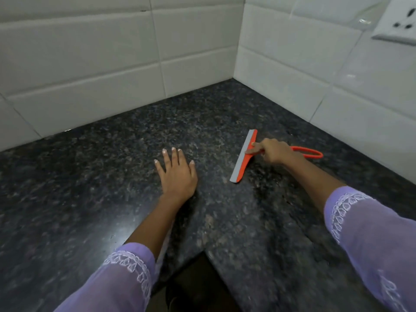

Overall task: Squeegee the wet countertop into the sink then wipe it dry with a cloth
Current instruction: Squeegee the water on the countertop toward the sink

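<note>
The dark speckled surface fills the corner below the white tiled wall. Taking the squeegee as the landmark: well to its left the left hand lies flat on the stone, fingers straight and spread, holding nothing, bracing the body. The squeegee itself lies near the inner corner, its grey blade edge down on the stone and facing left, its orange back toward the right wall. Just right of the blade the right hand has its grip closed round the orange handle close to the blade, forefinger laid along the back; the looped handle end sticks out farther right. Far up and right of the squeegee, a wall socket sits on the tiles.

No sink or cloth is in view, so the squeegeeing looks to be under way. To do it well, I judge: keep the blade tilted slightly, press evenly along its whole length, draw steady overlapping strokes from the corner toward the sink, and move the bracing hand out of the path.
</note>
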